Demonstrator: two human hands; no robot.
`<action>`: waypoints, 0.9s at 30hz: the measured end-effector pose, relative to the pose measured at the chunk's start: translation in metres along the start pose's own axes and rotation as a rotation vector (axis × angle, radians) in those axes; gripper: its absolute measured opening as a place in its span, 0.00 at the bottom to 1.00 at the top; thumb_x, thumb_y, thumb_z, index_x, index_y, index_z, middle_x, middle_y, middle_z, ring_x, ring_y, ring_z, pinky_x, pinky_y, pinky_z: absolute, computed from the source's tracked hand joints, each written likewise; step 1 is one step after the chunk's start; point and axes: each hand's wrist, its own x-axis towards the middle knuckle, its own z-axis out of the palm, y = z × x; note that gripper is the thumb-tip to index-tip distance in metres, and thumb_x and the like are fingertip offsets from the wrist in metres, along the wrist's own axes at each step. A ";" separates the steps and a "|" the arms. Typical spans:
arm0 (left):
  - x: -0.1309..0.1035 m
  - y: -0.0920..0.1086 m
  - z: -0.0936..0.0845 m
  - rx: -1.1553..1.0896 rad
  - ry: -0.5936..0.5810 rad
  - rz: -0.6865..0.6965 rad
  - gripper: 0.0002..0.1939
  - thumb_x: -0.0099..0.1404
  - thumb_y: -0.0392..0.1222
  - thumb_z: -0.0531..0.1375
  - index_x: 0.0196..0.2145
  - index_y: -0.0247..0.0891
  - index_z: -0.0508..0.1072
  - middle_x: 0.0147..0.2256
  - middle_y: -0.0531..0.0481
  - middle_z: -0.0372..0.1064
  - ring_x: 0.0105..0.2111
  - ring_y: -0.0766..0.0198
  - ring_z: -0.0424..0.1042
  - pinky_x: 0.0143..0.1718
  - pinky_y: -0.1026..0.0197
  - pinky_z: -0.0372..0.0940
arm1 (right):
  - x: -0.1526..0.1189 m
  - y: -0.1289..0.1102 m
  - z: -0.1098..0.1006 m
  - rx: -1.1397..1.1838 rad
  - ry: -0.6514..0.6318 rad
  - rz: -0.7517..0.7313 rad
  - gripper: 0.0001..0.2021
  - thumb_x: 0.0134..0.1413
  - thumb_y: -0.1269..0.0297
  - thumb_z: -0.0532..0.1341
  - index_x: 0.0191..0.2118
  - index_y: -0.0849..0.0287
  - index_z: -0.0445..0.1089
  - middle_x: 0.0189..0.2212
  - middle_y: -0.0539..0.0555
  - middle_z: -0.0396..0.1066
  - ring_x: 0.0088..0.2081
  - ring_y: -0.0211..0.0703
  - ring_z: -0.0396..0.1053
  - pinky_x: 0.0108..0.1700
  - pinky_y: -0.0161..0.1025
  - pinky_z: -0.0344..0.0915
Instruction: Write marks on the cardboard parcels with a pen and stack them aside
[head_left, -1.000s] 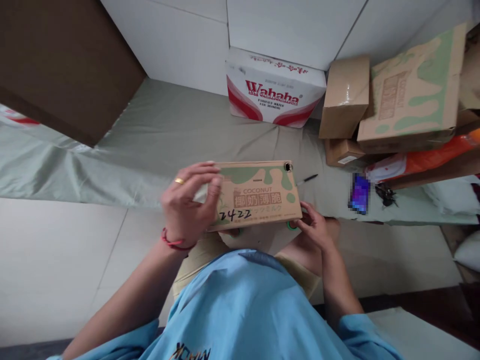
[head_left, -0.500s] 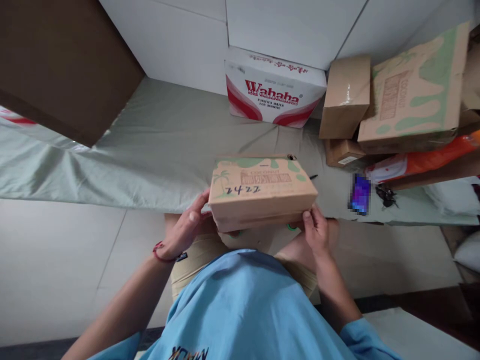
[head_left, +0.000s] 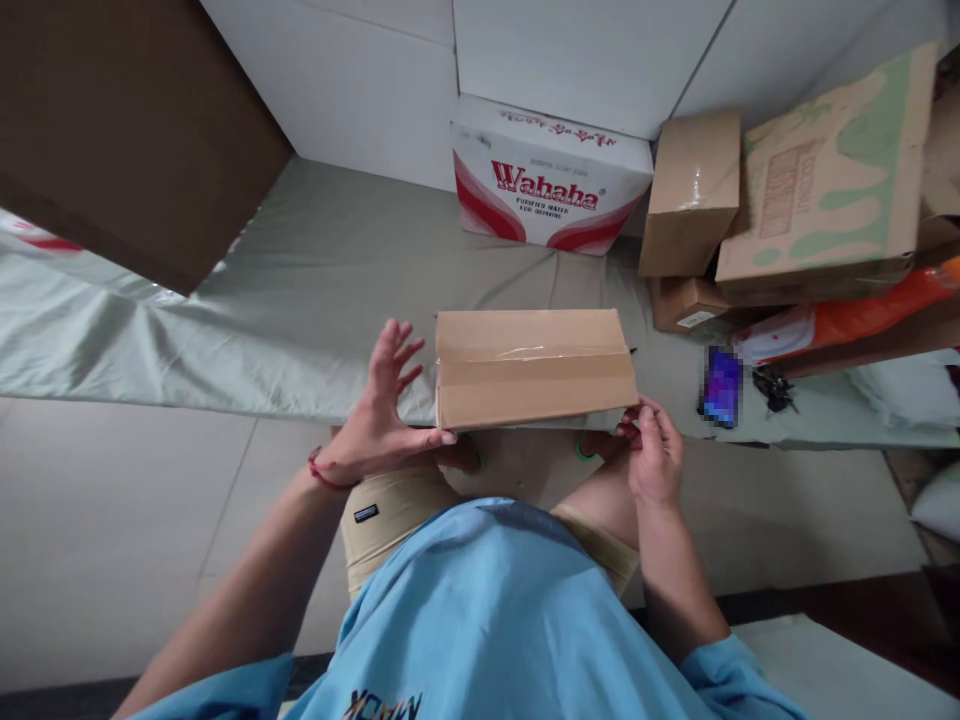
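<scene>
A brown cardboard box (head_left: pixel 534 385) lies near the front edge of the cloth-covered surface. Its taped seam faces up, with clear tape running lengthwise along it. My left hand (head_left: pixel 386 405) is beside the box's left end, fingers spread upward and apart from it. The left thumb reaches along the near left corner, at or against the lower edge. At the near right corner, the fingers of my right hand (head_left: pixel 651 445) are bent in and pinch the box's edge. The box's underside is hidden.
Behind stands a white and red Wahaha water carton (head_left: pixel 551 185). Stacked cardboard boxes (head_left: pixel 825 190), an orange bag (head_left: pixel 870 315), a blurred phone (head_left: pixel 721 387) and keys (head_left: pixel 772 388) are on the right. A large dark brown box (head_left: pixel 135 130) occupies the left of the green cloth (head_left: pixel 322 270).
The box has turned over: its printed, hand-marked face was up, now the taped side is. My left hand has opened and its fingers spread; my right hand shifted slightly right.
</scene>
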 end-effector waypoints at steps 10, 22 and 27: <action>0.079 0.020 -0.018 0.435 -0.249 0.400 0.79 0.52 0.71 0.78 0.82 0.49 0.32 0.80 0.24 0.34 0.80 0.22 0.40 0.73 0.22 0.54 | -0.009 0.030 -0.038 -0.150 0.140 0.120 0.21 0.55 0.45 0.72 0.43 0.58 0.80 0.34 0.55 0.80 0.29 0.37 0.69 0.32 0.36 0.67; 0.053 0.031 -0.031 0.640 0.187 0.246 0.52 0.50 0.67 0.76 0.66 0.44 0.65 0.63 0.35 0.63 0.67 0.34 0.64 0.62 0.31 0.70 | 0.072 0.068 -0.037 -0.588 0.107 -0.160 0.21 0.62 0.45 0.60 0.41 0.58 0.79 0.39 0.59 0.81 0.42 0.49 0.76 0.49 0.47 0.72; 0.072 0.001 -0.126 0.674 0.581 0.112 0.60 0.39 0.68 0.80 0.63 0.37 0.66 0.63 0.36 0.62 0.63 0.33 0.64 0.65 0.21 0.61 | 0.083 0.085 -0.024 -0.733 0.098 -0.278 0.17 0.61 0.52 0.57 0.39 0.57 0.77 0.37 0.62 0.80 0.41 0.52 0.74 0.52 0.51 0.70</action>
